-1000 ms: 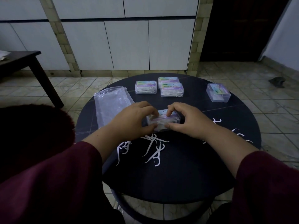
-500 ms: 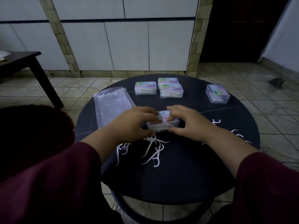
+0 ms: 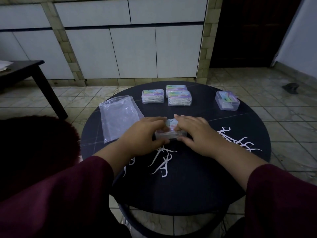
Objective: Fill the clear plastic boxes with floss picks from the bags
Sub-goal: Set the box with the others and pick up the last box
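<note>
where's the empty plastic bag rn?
In the head view the clear plastic bag lies flat on the left part of the round black table, just beyond the left hand and left of the three filled boxes.

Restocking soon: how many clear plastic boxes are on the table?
5: one between both hands, three filled at the far side, one far right. None seem hidden.

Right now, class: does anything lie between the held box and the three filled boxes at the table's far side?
Nothing visible does. Both hands, left hand and right hand, grip the box; only bare table separates it from the filled boxes.
</note>
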